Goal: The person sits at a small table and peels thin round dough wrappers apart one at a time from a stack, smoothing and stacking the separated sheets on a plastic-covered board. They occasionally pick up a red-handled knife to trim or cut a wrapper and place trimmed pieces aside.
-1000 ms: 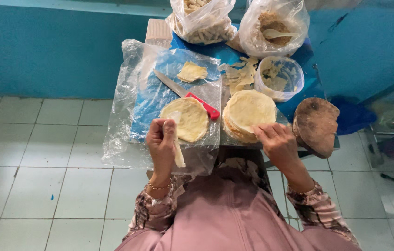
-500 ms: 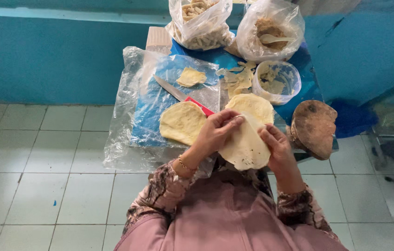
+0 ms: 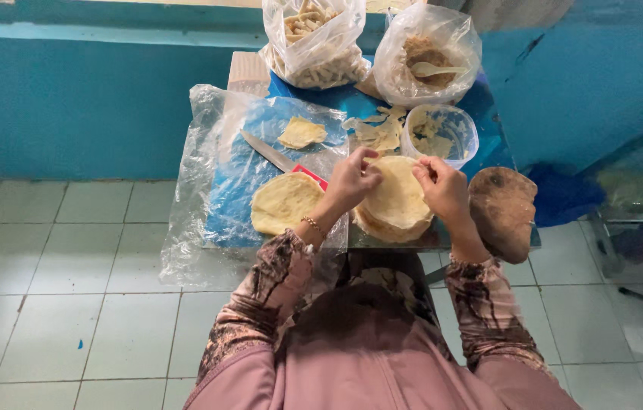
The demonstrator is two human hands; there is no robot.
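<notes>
A stack of pale round dough sheets (image 3: 393,201) rests at the near edge of a small blue table (image 3: 337,99). My left hand (image 3: 348,181) pinches the far left rim of the top sheet. On the far right rim, my right hand (image 3: 443,190) grips the same sheet. One single round sheet (image 3: 283,201) lies flat on a clear plastic film (image 3: 215,167) to the left. A knife with a red handle (image 3: 280,158) lies on the film behind it, beside a small torn dough piece (image 3: 300,133).
Two open plastic bags stand at the back: one with pale rolled pieces (image 3: 314,42), one with brown filling and a spoon (image 3: 428,57). A clear tub (image 3: 443,133), dough scraps (image 3: 375,133) and a brown wooden slab (image 3: 504,212) sit on the right. Tiled floor (image 3: 71,288) lies left.
My left hand left the single sheet on the film and crossed right to the stack. The sheet that both hands had lifted toward me now lies back on the stack, both hands at its far rim.
</notes>
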